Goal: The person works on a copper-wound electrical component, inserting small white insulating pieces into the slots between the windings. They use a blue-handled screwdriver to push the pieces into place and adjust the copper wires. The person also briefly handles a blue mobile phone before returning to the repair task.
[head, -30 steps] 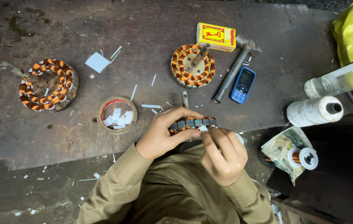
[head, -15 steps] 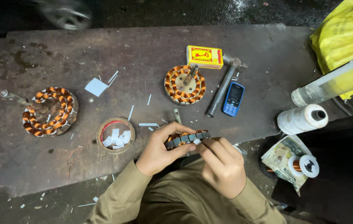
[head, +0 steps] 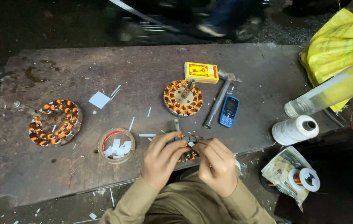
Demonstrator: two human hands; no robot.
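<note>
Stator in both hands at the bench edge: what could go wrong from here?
1. The stator is held past the bench edge between left hand and right hand; a slip likely drops it to the floor.
2. The spool of white thread lies on its side near the edge and could roll off.

I see dark, stained worktop, surface scuffed, front edge chipped and uneven. White scraps scattered over it and on dark floor below. Ground beyond far edge dim and blurred. Light falls from above, middle of worktop brightest, corners sink into shadow.
</note>
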